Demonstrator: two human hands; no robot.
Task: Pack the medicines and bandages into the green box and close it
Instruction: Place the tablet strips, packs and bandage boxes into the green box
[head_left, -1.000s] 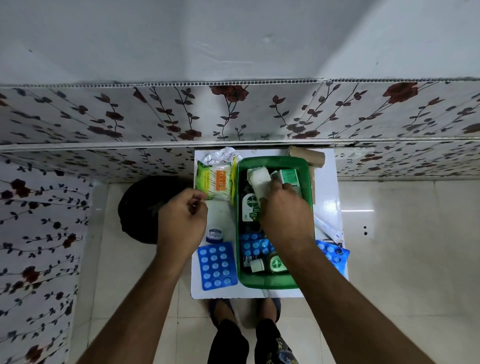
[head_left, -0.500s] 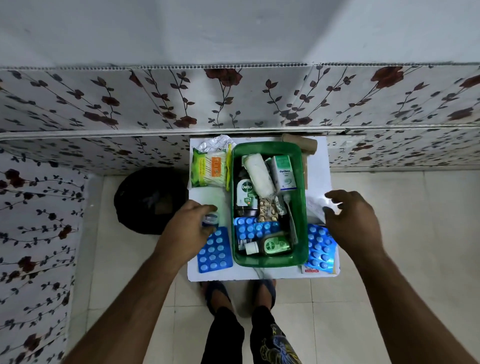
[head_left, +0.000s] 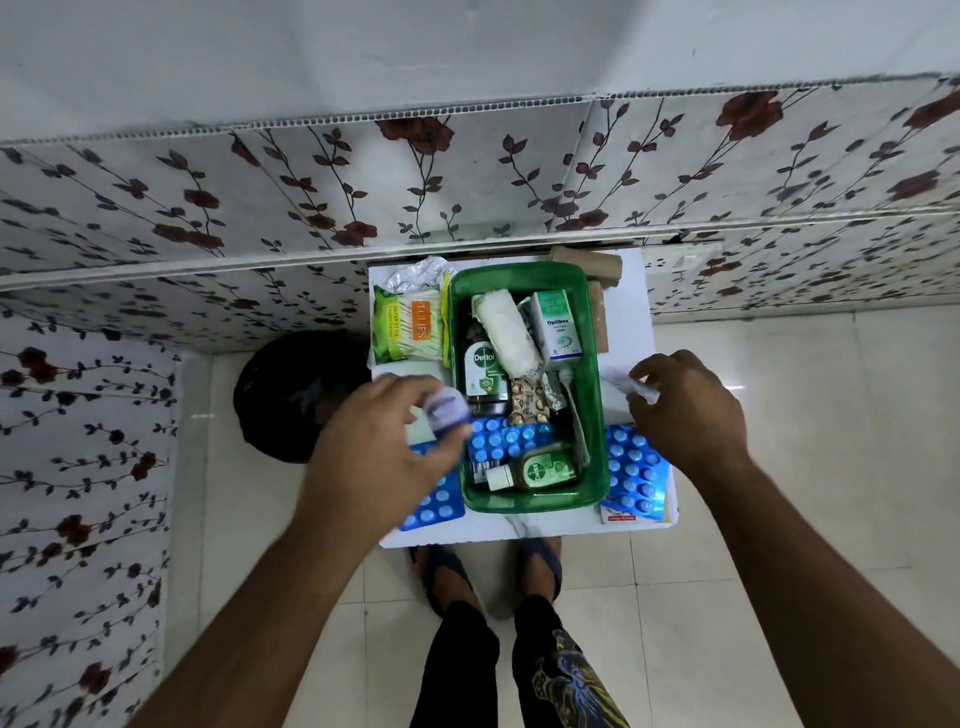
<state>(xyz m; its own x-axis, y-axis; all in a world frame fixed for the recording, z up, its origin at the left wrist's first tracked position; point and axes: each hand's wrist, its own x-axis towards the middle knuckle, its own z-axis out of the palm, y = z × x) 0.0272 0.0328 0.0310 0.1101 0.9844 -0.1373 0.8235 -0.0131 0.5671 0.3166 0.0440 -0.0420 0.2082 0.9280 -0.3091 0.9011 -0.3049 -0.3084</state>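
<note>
The left hand (head_left: 374, 457) grips a small blurred jar (head_left: 445, 411) in its fingers just beside the left wall of the open green box (head_left: 597, 415) mid-worktop, while the right hand (head_left: 685, 410) pinches white packaging (head_left: 621, 389) near the right edge.

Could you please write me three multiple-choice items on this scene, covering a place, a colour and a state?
1. Where does the white bandage roll lie?
A. on the floor
B. inside the green box
C. on the cotton bud pack

2. What colour are the tablet strips beside the box?
A. blue
B. red
C. yellow

3. What is the left hand doing?
A. resting flat and empty
B. holding a small jar
C. closing a lid

Answers: 1 B, the roll rests among the bottles within the box's walls; 2 A, both strips show blue foil; 3 B, its fingers wrap the jar by the box's left rim.
</note>
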